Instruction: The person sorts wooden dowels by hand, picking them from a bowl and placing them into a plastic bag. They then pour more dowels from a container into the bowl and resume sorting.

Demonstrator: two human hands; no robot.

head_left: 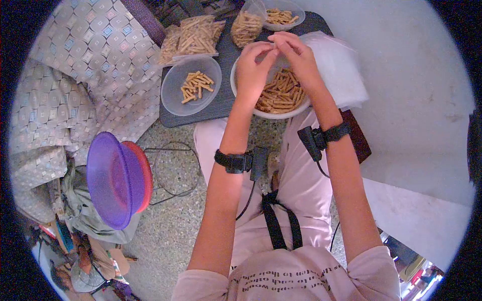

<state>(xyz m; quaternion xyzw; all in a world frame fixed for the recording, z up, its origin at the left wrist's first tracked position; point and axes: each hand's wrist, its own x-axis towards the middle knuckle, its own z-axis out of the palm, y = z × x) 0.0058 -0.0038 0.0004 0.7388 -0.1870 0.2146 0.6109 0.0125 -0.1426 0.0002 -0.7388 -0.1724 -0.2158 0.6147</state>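
Both hands meet above a white bowl (234, 80) of brown stick-shaped snacks (282, 93). My left hand (255, 65) has its thumb and fingers pinched together at the bowl's upper left. Against its fingertips rest those of my right hand (297, 56), also pinched. Whatever lies between the fingertips is too small to make out. To the left, a clear plastic bowl (171, 98) holds lighter sticks (196, 85). Behind the hands stands an open-topped clear container (246, 29) filled with sticks, beside another clear bowl (299, 20) with some sticks (280, 16).
Filled plastic bags (197, 36) lie at the back left of the dark board (186, 119). A stack of clear plastic bags (341, 70) sits at its right, near the wall. Purple (106, 180) and red (146, 175) basins stand left of the legs, beside patterned cloth (100, 45).
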